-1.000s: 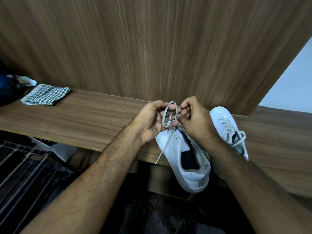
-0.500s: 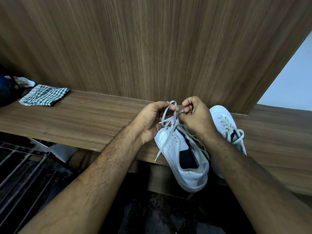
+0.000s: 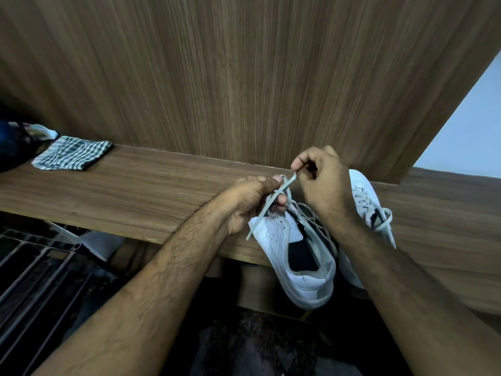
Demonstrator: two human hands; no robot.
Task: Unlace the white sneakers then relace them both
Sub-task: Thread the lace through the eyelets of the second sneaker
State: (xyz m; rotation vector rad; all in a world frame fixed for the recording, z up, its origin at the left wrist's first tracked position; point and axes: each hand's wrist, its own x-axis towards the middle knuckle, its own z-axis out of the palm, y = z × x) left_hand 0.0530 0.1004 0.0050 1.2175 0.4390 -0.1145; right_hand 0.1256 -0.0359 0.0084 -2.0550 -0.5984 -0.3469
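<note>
both hands pinch one grey lace (image 3: 273,198) above the near sneaker (image 3: 292,256).

right hand (image 3: 322,185) holds the lace end between thumb and fingertip, up and just past the left hand (image 3: 249,202), which grips the same lace lower down, fingers curled round it; the lace's loose tail hangs below the left hand over the sneaker's side. the near sneaker lies under both hands, heel overhanging the shelf (image 3: 135,191) edge. the second sneaker (image 3: 366,202), laced, sits just right of the right hand. a checked cloth (image 3: 73,156) lies well left on the shelf.
</note>
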